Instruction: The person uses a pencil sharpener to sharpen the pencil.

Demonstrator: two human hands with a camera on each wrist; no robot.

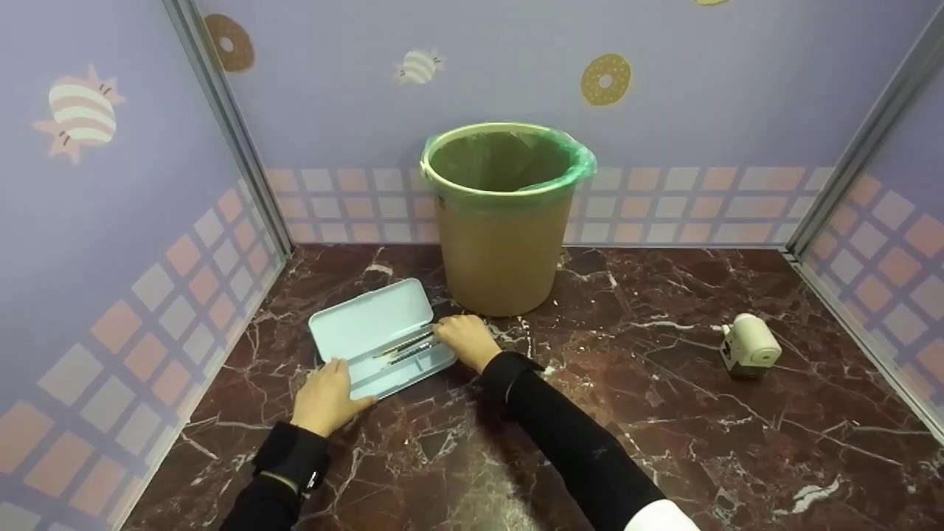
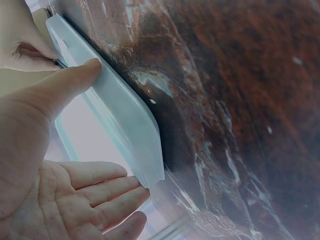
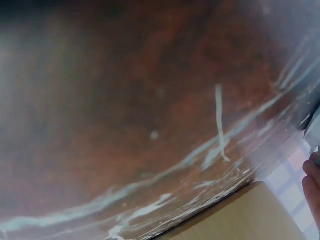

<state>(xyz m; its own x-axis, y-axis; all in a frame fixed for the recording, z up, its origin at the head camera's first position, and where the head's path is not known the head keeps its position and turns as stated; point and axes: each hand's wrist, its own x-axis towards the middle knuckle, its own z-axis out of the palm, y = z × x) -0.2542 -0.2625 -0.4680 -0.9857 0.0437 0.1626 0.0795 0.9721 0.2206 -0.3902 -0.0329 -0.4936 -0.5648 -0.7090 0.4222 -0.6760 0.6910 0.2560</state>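
Note:
A light blue pencil case [image 1: 372, 321] lies with its lid raised, on the left part of the marbled table. Several slim pencils [image 1: 405, 348] lie in its tray, points to the left. At the case's right end my right hand [image 1: 466, 341] pinches the pencils' far ends; in the left wrist view its fingers close on a dark thin end. My left hand [image 1: 324, 398] steadies the case's left corner, thumb [image 2: 82, 75] on the front wall and straight fingers [image 2: 112, 192] against the end. Only the right hand's fingertips [image 3: 312, 172] show in the right wrist view.
A tan bin [image 1: 505, 251] with a green liner stands behind the case, by the patterned back wall. Over on the right is a cream pencil sharpener [image 1: 751, 345]. Small pale crumbs [image 1: 575, 346] are scattered on the table [image 1: 664, 413]. Walls rise on three sides.

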